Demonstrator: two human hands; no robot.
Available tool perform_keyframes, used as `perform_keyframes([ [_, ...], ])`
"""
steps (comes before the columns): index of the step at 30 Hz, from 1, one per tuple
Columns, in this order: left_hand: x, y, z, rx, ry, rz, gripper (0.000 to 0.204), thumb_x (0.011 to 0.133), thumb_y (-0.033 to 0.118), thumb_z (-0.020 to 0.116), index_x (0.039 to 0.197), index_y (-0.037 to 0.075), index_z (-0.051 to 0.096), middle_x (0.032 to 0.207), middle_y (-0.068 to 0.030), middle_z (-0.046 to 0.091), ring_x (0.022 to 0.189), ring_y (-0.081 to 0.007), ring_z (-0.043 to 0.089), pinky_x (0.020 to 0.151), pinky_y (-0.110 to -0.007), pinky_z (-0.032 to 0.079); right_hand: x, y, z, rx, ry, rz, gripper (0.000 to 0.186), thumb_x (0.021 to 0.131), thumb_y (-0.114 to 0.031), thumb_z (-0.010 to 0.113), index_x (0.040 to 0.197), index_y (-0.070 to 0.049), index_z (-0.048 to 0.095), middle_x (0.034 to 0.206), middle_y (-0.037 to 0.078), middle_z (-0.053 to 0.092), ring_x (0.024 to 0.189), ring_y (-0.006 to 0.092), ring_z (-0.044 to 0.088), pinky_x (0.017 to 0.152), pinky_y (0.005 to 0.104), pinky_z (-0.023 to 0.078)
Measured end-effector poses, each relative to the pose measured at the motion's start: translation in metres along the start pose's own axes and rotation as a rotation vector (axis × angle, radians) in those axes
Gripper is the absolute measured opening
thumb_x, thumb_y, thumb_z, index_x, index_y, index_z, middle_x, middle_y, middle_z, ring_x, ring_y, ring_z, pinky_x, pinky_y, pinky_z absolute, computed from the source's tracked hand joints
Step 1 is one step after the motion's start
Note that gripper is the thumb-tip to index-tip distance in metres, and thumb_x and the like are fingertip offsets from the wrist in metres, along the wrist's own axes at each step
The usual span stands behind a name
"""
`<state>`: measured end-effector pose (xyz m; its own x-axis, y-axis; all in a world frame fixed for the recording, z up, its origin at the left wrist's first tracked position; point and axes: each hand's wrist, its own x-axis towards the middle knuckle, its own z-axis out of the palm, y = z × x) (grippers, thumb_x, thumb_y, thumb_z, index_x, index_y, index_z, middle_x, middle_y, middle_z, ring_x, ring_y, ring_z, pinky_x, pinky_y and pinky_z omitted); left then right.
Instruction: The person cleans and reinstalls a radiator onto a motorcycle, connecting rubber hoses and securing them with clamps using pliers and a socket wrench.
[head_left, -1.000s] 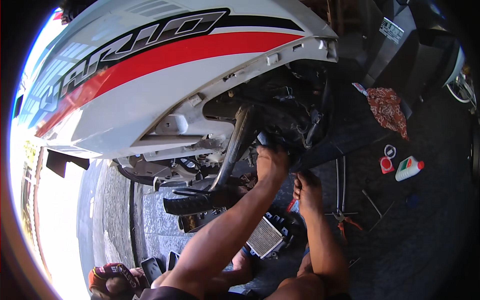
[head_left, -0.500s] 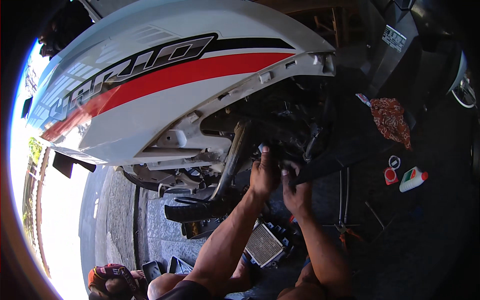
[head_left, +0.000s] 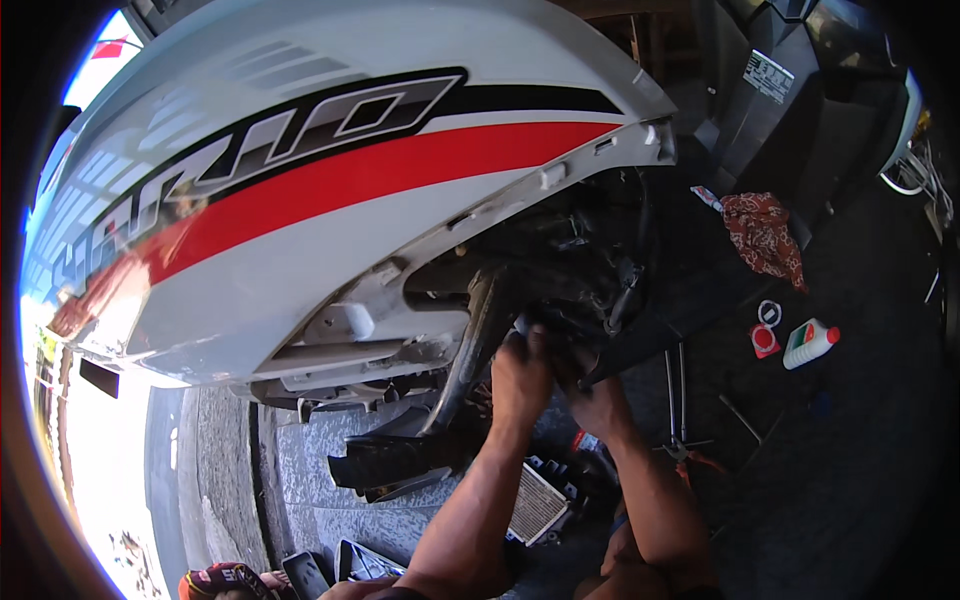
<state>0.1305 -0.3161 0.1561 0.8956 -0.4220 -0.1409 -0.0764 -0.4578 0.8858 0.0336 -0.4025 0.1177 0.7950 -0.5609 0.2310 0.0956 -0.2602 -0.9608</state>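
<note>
A white scooter body panel (head_left: 330, 240) with a red and black stripe fills the upper left. Below its right end the dark underside of the scooter is exposed, with a worn metal frame tube (head_left: 468, 345) slanting down. My left hand (head_left: 520, 385) is closed just right of that tube, thumb up, by a small pale-blue piece; what it grips is hidden. Beside it my right hand (head_left: 597, 400) reaches in next to a black plastic panel (head_left: 650, 330). Its fingers look curled, but shadow hides their tips and anything between them.
A radiator (head_left: 538, 505) lies on the floor below my hands. On the right are pliers with orange handles (head_left: 690, 460), a thin T-shaped tool (head_left: 742, 418), a white bottle with a red cap (head_left: 811, 344), a small red container (head_left: 764, 340) and a patterned brown cloth (head_left: 763, 238).
The view has shifted, so the panel looks larger and floor items sit farther left. Both hands stay close together under the scooter; my left thumb is lower and my right fingers are deeper in shadow.
</note>
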Motion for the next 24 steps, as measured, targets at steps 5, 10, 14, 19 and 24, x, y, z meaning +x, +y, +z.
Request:
perform_keyframes([
  [5,-0.022,0.033,0.01,0.268,0.131,0.068,0.048,0.095,0.026,0.054,0.125,-0.009,0.041,0.107,-0.0354,0.061,0.103,-0.0534,0.057,0.09,-0.056,0.044,-0.089,0.05,-0.017,0.125,0.029,0.431,0.022,0.097,-0.02,0.062,0.102,0.001,0.068,0.082,0.007,0.068,0.078,0.0136,0.062,0.071,0.0301,0.048],
  [10,-0.022,0.007,0.025,0.254,0.288,0.196,0.046,0.095,0.023,0.054,0.125,-0.008,0.038,0.121,-0.0362,0.052,0.112,-0.0519,0.052,0.095,-0.055,0.042,-0.183,0.113,-0.019,0.083,0.07,0.605,0.023,0.097,-0.027,0.062,0.1,-0.006,0.072,0.076,0.001,0.06,0.065,0.0096,0.052,0.058,0.0263,0.039],
  [14,-0.008,0.022,0.04,0.118,0.483,0.002,0.045,0.097,0.029,0.053,0.119,-0.006,0.037,0.108,-0.0354,0.059,0.102,-0.0499,0.06,0.088,-0.054,0.047,-0.212,0.125,-0.025,0.052,0.008,0.714,0.031,0.098,-0.029,0.057,0.104,-0.003,0.072,0.094,0.014,0.073,0.086,0.0232,0.069,0.078,0.0347,0.05],
  [19,-0.006,0.059,0.037,0.248,0.397,-0.205,0.055,0.098,0.048,0.046,0.113,-0.005,0.042,0.105,-0.034,0.065,0.101,-0.0495,0.063,0.089,-0.054,0.049,-0.223,0.146,-0.039,0.002,-0.007,0.711,0.034,0.099,-0.031,0.053,0.104,-0.003,0.072,0.091,0.014,0.072,0.082,0.0222,0.067,0.074,0.0336,0.049],
  [24,-0.004,0.054,0.016,0.181,0.417,-0.153,0.068,0.098,0.059,0.041,0.112,-0.005,0.058,0.106,-0.0321,0.066,0.104,-0.0486,0.063,0.09,-0.053,0.049,-0.22,0.146,-0.037,0.113,0.018,0.7,0.023,0.1,-0.024,0.055,0.101,-0.007,0.071,0.072,0.001,0.054,0.058,0.0102,0.048,0.053,0.0254,0.036],
])
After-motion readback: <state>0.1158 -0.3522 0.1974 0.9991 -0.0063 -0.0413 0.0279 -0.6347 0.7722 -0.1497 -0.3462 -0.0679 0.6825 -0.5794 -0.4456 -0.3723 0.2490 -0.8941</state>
